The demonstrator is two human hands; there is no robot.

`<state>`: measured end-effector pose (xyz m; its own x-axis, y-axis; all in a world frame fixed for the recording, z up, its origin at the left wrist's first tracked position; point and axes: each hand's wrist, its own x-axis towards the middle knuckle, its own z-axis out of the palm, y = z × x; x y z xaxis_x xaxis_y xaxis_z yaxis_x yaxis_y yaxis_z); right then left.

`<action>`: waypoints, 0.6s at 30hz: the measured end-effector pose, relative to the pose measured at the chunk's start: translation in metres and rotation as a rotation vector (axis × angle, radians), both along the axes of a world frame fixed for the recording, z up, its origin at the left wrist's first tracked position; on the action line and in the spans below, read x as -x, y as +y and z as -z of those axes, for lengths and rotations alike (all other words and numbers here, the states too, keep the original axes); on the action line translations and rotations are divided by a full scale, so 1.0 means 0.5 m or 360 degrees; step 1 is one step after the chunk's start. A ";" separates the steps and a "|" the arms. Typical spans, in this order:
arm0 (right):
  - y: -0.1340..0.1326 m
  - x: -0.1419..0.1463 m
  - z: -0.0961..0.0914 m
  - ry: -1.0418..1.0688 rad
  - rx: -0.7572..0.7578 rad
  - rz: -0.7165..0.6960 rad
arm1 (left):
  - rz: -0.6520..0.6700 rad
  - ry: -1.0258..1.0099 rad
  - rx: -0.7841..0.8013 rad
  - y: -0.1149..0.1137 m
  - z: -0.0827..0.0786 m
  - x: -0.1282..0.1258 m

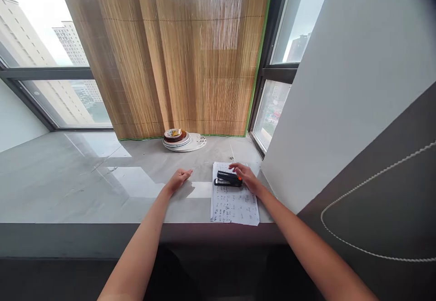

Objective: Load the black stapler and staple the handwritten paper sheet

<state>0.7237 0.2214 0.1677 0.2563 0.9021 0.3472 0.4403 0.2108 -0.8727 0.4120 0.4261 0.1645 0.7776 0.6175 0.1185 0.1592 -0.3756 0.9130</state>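
A black stapler [229, 179] with an orange-red patch at its right end lies on sheets of paper [235, 208] covered in handwriting. My right hand [248, 178] is over the stapler's right end, its fingers reaching out and apart above it. Whether the thumb touches the stapler I cannot tell. To the left of the paper, my left hand [178, 179] is held low over the sill, fingers curled in, with nothing visible in it. Some tiny grey bits [232, 158] lie just beyond the paper's top edge; they are too small to name.
A stack of plates and saucers [177, 141] sits on an oval plate [198, 142] at the back of the tiled sill [78, 192]. Behind it hangs a bamboo blind [177, 64] before the windows. A white wall [327, 87] and a beaded cord [357, 248] are on the right.
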 end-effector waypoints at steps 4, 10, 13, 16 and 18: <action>0.059 -0.039 0.014 -0.0189 -0.0200 0.0512 | -0.0001 -0.0003 0.0006 0.001 0.003 0.000; 0.124 -0.057 0.058 -0.0767 0.0044 0.0532 | 0.0008 0.0042 -0.0008 0.001 0.000 0.005; 0.138 -0.057 0.069 -0.0915 0.0353 0.0519 | 0.0001 0.0063 -0.0039 0.002 0.005 0.002; 0.160 -0.039 0.070 -0.1092 0.0565 0.0423 | -0.0059 0.0081 -0.0167 -0.006 0.008 -0.010; 0.182 -0.013 0.067 -0.1184 0.0614 0.0353 | -0.0222 0.0156 -0.0373 -0.015 0.006 -0.017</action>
<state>0.7300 0.3126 0.1342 0.2679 0.9475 0.1746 0.9211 -0.1988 -0.3347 0.4204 0.4187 0.1618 0.7018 0.6840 0.1993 0.3072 -0.5430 0.7815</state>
